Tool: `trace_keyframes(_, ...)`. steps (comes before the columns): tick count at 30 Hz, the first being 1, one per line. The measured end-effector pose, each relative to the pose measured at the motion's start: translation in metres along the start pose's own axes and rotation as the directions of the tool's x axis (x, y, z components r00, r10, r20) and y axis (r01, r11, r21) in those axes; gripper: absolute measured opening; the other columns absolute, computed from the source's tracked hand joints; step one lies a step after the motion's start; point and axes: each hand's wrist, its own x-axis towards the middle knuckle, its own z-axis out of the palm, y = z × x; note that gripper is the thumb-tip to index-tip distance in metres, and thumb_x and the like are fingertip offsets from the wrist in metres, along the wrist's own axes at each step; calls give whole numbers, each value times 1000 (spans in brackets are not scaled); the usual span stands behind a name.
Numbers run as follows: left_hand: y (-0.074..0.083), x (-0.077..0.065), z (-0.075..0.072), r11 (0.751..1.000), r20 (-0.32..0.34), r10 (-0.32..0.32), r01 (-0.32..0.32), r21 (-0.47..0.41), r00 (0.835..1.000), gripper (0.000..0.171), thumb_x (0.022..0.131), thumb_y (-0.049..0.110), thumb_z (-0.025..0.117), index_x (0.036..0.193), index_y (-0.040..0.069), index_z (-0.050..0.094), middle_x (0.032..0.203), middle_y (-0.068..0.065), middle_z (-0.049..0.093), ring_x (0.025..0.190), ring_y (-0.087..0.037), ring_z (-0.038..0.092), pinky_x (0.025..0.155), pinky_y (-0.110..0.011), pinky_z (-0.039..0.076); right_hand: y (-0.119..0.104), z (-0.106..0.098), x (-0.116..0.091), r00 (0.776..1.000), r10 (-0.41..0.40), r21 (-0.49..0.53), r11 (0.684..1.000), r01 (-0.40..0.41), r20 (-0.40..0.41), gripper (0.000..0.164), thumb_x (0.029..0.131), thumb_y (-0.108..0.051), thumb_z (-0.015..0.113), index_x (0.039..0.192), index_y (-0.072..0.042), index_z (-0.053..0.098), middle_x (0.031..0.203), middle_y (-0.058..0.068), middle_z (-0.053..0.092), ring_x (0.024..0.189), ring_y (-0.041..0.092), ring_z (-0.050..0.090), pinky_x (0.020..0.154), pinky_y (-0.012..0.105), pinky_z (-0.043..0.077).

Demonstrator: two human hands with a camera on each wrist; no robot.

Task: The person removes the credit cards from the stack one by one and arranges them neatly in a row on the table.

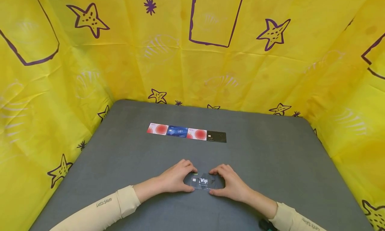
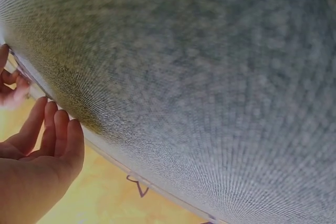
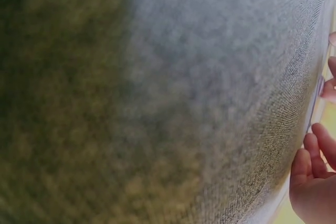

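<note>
A transparent card [image 1: 203,182] printed "Vip" lies low over the grey table, between both hands in the head view. My left hand [image 1: 179,177] holds its left end, fingertips at the far corner and thumb at the near one. At the opposite end, my right hand [image 1: 231,183] grips the card the same way. The left wrist view shows the left hand [image 2: 47,156] with its fingers bent together, close to the table surface. In the right wrist view the right hand [image 3: 315,182] appears at the edge, the other hand [image 3: 329,85] beyond it.
Farther back, several cards form a row: a pink-and-red one [image 1: 157,129], a blue VIP one [image 1: 177,131], another pink-and-red one [image 1: 197,134] and a black VIP one [image 1: 216,136]. Yellow patterned cloth [image 1: 180,70] encloses the table [image 1: 270,157]. A dark object [image 1: 265,225] sits by the right sleeve.
</note>
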Motion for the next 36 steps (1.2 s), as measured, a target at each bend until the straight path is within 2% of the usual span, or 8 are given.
trace_keyframes(16,-3,1,3,999,1,-18,18,-29,1000,48,77,32,83,116,12,65,107,3,56,97,-10,46,86,-26,45,0,1,1,1000,-14,-13,1000,14,-5,51,70,-32,87,113,-18,64,109,-7,56,99,11,46,85,33,44)
trace_keyframes(27,-4,2,3,999,-9,-5,5,-32,1000,47,76,32,83,114,11,65,106,5,57,97,-10,47,87,-26,44,-1,1,2,1000,-7,-13,1000,7,-4,50,70,-31,88,111,-17,64,107,-8,56,97,11,45,84,32,44)
trace_keyframes(36,-3,2,3,1000,-13,8,-8,-13,1000,49,76,32,83,115,10,64,108,4,58,98,-11,48,88,-26,45,0,1,4,999,-39,-34,999,38,-19,51,69,-31,88,110,-15,63,107,-7,58,98,9,47,85,32,45)
